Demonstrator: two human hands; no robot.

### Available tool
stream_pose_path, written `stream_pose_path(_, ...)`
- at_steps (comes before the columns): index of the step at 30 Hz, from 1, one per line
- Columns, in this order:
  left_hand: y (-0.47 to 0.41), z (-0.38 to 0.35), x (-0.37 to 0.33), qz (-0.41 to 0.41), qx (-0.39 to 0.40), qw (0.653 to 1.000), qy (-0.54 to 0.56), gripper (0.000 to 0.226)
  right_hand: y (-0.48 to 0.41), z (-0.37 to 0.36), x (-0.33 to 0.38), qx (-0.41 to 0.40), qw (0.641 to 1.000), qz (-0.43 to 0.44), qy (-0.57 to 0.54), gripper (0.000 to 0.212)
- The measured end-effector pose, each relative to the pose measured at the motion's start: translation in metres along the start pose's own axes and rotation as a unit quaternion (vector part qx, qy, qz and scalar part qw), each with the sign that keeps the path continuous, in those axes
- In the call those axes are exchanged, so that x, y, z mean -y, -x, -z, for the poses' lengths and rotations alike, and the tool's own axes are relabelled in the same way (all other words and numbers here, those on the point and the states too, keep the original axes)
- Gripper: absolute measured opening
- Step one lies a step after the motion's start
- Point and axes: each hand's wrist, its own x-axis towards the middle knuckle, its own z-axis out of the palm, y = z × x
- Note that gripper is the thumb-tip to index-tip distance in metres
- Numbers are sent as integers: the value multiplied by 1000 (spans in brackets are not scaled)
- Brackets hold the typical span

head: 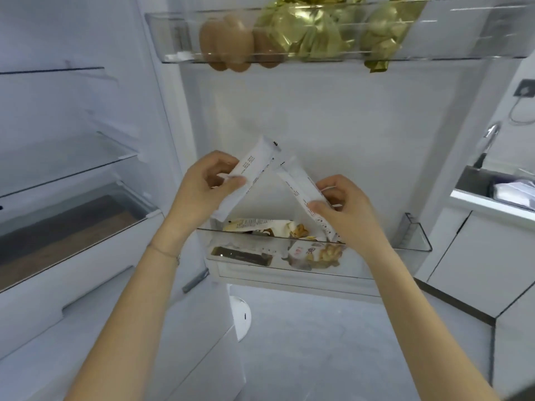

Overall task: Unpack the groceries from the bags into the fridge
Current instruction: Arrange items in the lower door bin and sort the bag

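Observation:
My left hand (207, 185) pinches a long white snack packet (252, 169) that slants up to the right. My right hand (343, 208) pinches a second white packet (298, 183) that slants up to the left, so the two top ends nearly meet. Both are held just above the lower door bin (414, 235) of the open fridge door. That bin holds several snack packets (312, 253), among them a dark bar (240, 254). The grocery bags are out of view.
The upper door bin (185, 39) carries brown rounded items (228, 41) and gold foil packets (307, 33). Glass shelves (86, 166) and a drawer (72, 224) lie inside the fridge at left. A counter with a sink (492, 192) stands at right. A white round object (241, 316) sits on the floor.

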Motion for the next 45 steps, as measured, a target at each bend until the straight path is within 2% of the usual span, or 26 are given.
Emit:
stream_pose_path(4,-21,7,17,1,145,981,-132,13,5,1,-5,6,998,-21,59,16)
stream_pose_path(7,-26,5,25,9,248,957,-146,15,5,7,-9,16,994,-24,109,13)
stream_pose_path(10,-28,1,31,41,306,938,-159,12,3,14,-10,35,988,-37,143,12)
stream_pose_path(17,-33,-5,42,31,393,900,-184,6,-1,20,-9,108,973,-68,190,10)
stream_pose_path(22,-35,-7,42,19,395,895,-206,9,0,22,-6,124,969,-97,192,9)
stream_pose_path(27,-31,-7,41,23,420,882,-213,2,5,23,-5,146,963,-103,204,9)
stream_pose_path(30,-28,-6,41,18,413,885,-213,8,10,22,-4,142,963,-101,205,9)
stream_pose_path(36,-18,-21,30,-30,296,942,-154,14,22,18,-3,132,964,-100,210,14)
stream_pose_path(41,-9,-45,26,-107,222,947,-207,23,25,13,-5,139,947,-93,273,38)
stream_pose_path(45,-2,-63,24,-140,188,948,-214,24,19,16,1,134,939,-126,291,35)
